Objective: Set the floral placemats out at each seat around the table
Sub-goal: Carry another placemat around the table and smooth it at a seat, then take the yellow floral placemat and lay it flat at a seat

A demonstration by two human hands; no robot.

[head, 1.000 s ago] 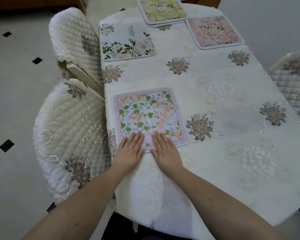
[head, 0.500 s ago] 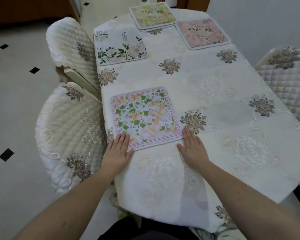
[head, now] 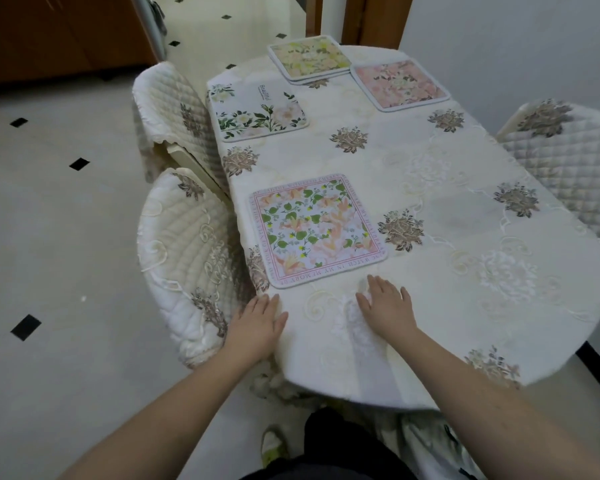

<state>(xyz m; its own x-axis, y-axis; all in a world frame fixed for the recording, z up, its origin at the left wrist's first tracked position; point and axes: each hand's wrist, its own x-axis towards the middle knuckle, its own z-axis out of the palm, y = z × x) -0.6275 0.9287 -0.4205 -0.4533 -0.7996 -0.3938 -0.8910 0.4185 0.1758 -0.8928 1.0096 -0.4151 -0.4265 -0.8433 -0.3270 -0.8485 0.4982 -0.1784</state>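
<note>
Head view: both hands lie flat on the tablecloth (head: 430, 188) with fingers straight, holding nothing — the left hand (head: 257, 327) at the table's edge, the right hand (head: 388, 308) further in. Just beyond their fingertips lies the nearest placemat (head: 316, 230), untouched; three more placemats (head: 260, 110) sit well beyond, at the far end.

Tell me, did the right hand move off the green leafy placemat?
Yes. The right hand slid back toward the person, off the placemat, and now lies flat on the tablecloth just below it.
</note>
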